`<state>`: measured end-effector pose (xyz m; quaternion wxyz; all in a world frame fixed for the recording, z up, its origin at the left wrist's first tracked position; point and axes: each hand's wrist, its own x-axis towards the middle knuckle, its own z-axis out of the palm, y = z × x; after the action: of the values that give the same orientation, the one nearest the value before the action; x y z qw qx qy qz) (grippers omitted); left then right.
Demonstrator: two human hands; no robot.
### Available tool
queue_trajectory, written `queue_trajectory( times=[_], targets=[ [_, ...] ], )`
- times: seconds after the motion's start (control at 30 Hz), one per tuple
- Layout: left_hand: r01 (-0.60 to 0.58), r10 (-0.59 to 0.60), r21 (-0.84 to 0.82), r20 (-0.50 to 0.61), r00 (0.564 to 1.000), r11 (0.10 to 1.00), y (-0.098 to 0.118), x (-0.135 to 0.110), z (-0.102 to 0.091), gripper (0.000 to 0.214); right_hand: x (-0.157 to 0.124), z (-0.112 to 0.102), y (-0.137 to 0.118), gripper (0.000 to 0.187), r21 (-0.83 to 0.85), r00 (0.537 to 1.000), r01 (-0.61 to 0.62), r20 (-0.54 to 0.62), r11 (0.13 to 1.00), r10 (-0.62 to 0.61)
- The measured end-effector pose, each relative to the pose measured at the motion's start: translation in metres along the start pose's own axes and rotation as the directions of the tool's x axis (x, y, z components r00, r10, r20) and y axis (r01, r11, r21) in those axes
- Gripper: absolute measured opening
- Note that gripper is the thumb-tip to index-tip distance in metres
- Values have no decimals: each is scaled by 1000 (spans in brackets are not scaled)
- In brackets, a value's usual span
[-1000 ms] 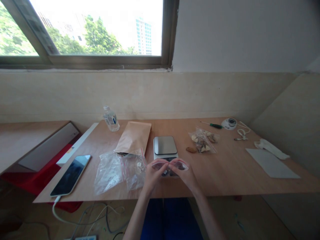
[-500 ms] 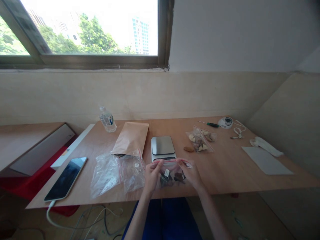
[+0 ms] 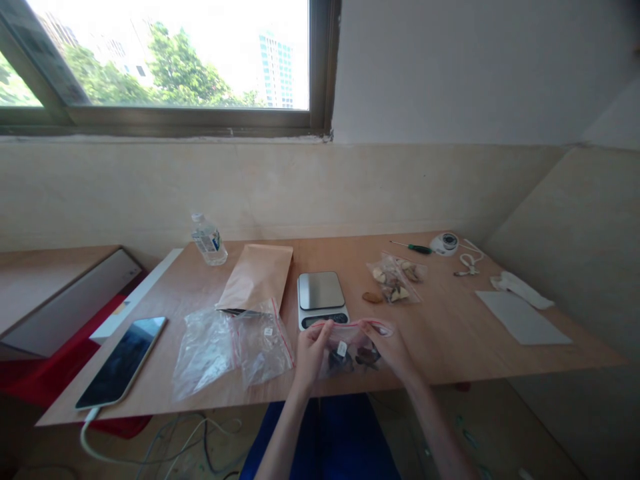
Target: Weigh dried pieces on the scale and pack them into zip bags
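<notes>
You can read no text here, bottle (image 3: 207,239) label behind the scale (image 3: 321,300) too blurred, white tag on the bag (image 3: 350,347) before it illegible

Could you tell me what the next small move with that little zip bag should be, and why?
Probably run the fingers along the red zip strip to press it shut. Both the left hand and right hand pinch the top edge of the small clear bag, which already holds dark pieces and hangs just in front of the scale.
</notes>
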<state>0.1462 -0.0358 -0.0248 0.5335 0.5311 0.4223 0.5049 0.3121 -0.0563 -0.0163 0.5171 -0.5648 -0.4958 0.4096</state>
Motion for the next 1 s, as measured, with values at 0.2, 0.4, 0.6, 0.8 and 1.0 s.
queue_trajectory(
  times=[0.2,0.4,0.6,0.8,1.0],
  targets=[
    [25,-25,10,-5,1000,1000,1,3,-14,31,1,9,-7,49,57,998,12,64,998,-15],
    [29,-26,33,-95,995,999,-8,3,-17,55,-1,6,4,57,-34,994,6,110,999,-3],
    [186,-187,-37,-15,982,982,-11,0,-19,63,17,-34,17,58,-96,993,6,-117,995,-17],
    [218,-216,-59,46,975,974,-18,-4,-40,62,61,-143,43,57,-261,967,-66,-254,963,-2],
    [162,-161,-18,38,986,987,-32,-12,-42,59,117,-196,74,40,-770,876,-60,-346,635,-336]
  ],
)
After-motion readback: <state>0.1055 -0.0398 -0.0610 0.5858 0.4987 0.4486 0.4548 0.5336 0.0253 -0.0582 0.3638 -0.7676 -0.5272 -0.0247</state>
